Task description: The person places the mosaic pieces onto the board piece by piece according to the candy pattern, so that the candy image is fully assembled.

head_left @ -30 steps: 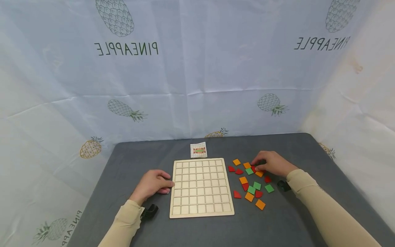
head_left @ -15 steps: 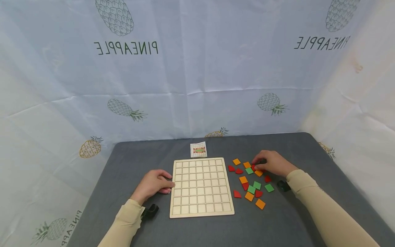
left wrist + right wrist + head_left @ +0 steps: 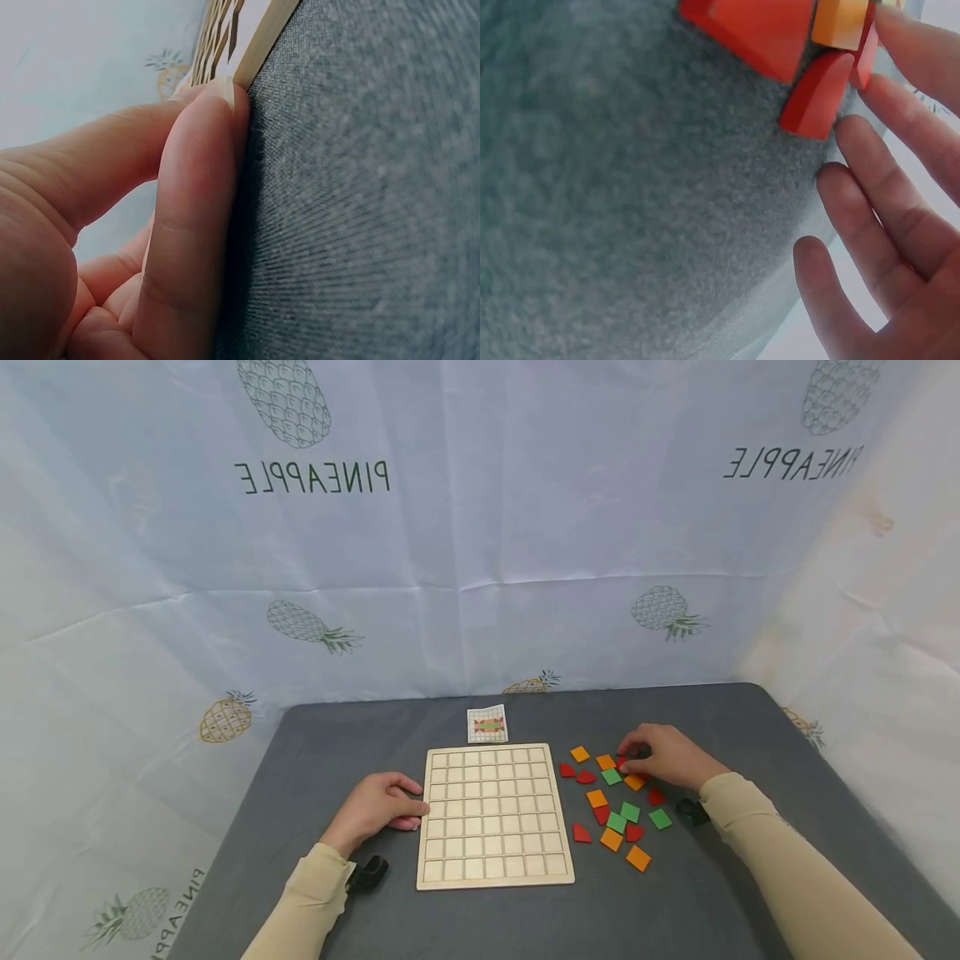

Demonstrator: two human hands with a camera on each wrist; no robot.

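A square wooden grid board (image 3: 495, 814) lies flat on the grey table in the head view. My left hand (image 3: 377, 810) is at its left side; in the left wrist view, the thumb and a finger (image 3: 195, 165) pinch the board's edge (image 3: 262, 41). At the right, my right hand (image 3: 667, 753) reaches into scattered coloured tiles. Its thumb and forefinger pinch a red tile (image 3: 865, 60), tilted between them, while the other fingers (image 3: 870, 232) are spread. An orange tile (image 3: 838, 24) and two red curved-edge tiles, one of them a leaf-like piece (image 3: 817, 97), are close by.
Behind the board lies a small pattern card (image 3: 487, 724) with a red, orange and green design on a grid. Several orange, green and red tiles, such as a green tile (image 3: 661, 819), lie between board and right forearm. A pineapple-print curtain (image 3: 480, 527) surrounds the table.
The head view has shifted slightly, so everything appears a little further right. Both hands stay at nearly the same places, the left at the board and the right among the tiles.
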